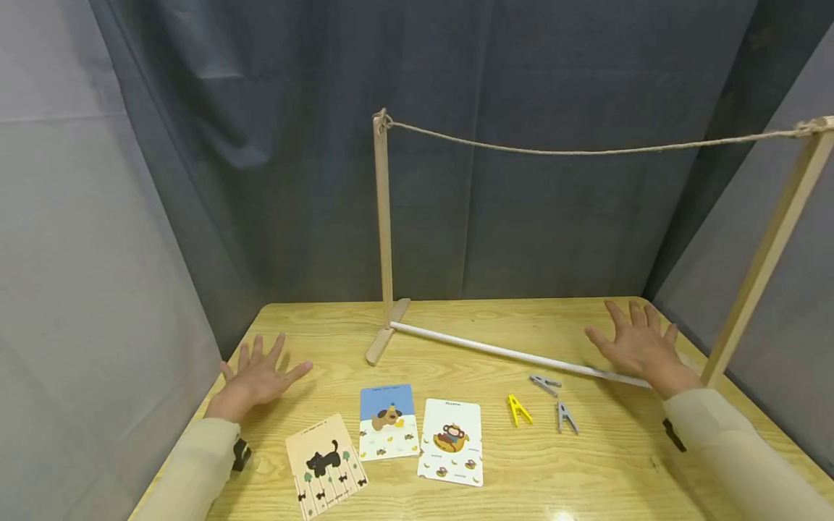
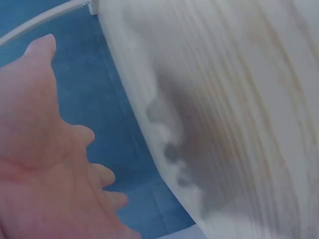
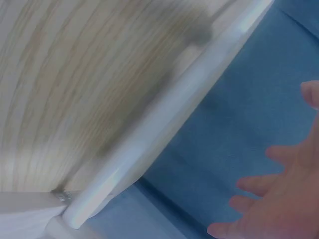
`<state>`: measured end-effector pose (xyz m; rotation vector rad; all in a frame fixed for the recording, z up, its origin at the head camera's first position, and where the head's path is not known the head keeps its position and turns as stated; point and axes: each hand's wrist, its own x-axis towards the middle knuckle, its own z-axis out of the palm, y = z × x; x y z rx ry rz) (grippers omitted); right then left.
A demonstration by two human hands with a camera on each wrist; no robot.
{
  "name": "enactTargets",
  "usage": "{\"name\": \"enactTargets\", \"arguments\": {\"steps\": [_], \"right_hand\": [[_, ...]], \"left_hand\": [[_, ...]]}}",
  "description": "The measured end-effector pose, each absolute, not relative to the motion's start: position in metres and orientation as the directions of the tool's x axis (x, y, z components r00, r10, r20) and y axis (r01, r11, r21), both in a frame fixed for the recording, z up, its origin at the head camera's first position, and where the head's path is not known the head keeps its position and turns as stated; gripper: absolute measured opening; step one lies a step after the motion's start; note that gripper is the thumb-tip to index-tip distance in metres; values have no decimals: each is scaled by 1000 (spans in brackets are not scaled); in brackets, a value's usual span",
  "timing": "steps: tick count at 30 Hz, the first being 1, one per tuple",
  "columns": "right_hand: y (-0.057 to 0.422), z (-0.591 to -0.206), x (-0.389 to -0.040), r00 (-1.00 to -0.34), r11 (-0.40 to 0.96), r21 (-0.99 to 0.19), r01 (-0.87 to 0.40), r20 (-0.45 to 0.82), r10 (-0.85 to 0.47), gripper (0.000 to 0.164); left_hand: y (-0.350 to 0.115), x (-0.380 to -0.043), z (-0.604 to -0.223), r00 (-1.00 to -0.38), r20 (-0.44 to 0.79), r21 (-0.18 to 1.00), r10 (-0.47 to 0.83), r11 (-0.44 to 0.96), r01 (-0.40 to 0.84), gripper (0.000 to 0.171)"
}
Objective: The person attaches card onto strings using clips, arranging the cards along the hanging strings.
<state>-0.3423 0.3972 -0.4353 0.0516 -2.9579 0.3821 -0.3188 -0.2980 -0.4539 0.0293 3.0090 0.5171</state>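
Observation:
My left hand (image 1: 254,380) is held over the left side of the table with its fingers spread, holding nothing. On the right, my right hand (image 1: 641,351), fingers also spread, is near the white rod (image 1: 521,355) and holds nothing. Three picture cards lie between the hands: a cream card with a black cat (image 1: 326,467), a blue and white card with a dog (image 1: 389,423) and a white card with a monkey (image 1: 451,441). Beside them lie a yellow clothespin (image 1: 518,410) and two grey clothespins, one further back (image 1: 544,385) and one nearer (image 1: 567,417).
A wooden frame stands on the table (image 1: 469,499), with a left post (image 1: 384,231), a right post (image 1: 769,260) and a foot (image 1: 388,331). A sagging rope (image 1: 586,153) joins the post tops. Dark curtains (image 1: 423,217) hang behind the table.

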Motion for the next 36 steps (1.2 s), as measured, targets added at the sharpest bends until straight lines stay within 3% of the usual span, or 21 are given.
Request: {"name": "enactTargets", "arguments": {"steps": [12,19,31,36], "right_hand": [[365,-430,-317,-970,938,-313,-150,230,-78,88],[351,-444,-302,-942,924,-288,-253,290,-168,78],[330,-454,-274,-952,889,-358,-284,218,-217,83],[324,-456,-267,-951,885,-364,-290,211,-225,77]], "left_hand": [[-280,-302,-446,-989,-13,452,149,883,127,107],[-277,-284,-456,-978,-1,523,210,834,178,103],[-278,-260,-462,-962,-13,593,272,777,211,96],[-278,-250,-463,-958,-21,586,287,780,221,94]]}}
